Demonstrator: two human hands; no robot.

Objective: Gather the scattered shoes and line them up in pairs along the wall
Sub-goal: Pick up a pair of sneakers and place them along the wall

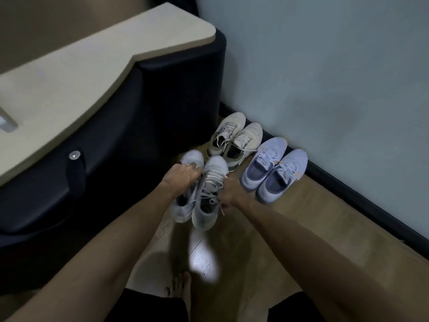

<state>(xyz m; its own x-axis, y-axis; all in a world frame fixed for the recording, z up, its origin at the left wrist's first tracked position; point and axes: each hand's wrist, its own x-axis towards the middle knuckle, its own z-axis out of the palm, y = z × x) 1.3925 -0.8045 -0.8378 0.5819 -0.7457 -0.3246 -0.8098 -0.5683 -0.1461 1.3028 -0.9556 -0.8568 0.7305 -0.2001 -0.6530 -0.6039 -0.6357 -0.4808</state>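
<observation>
in both hands [178, 175], white sneakers [209, 189]

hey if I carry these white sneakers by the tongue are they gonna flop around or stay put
The white sneakers look like light mesh, so each should probably lift easily. Held near the laces by the left hand and right hand, the heels may droop and swing. The loose laces will likely dangle, perhaps snagging.

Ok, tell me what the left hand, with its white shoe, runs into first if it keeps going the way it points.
Probably the beige pair by the wall: the left hand points up the picture with its white shoe leading, toe just short of it. Depth is unclear.
</observation>
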